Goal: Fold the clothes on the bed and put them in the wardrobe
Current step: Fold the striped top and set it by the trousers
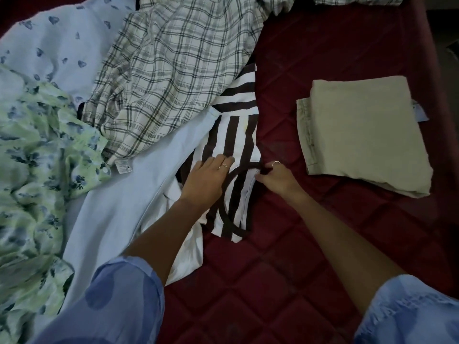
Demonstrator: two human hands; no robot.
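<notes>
Two hands working the striped top (244, 135) left of the folded beige trousers (362, 135): left hand (206, 180) lying flat, pressing it down, right hand (275, 176) pinching its dark neckline, best pulling taut before creasing.

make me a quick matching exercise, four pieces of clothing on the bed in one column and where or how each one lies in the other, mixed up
Column 1
1. striped top
2. beige garment
3. plaid shirt
4. green floral garment

Column 2
A. crumpled at the left edge of the view
B. folded, lying alone on the maroon bed cover to the right
C. under both hands, left hand flat on it, right hand pinching its dark neckline
D. spread unfolded at the top centre

Pairs: 1-C, 2-B, 3-D, 4-A
</notes>
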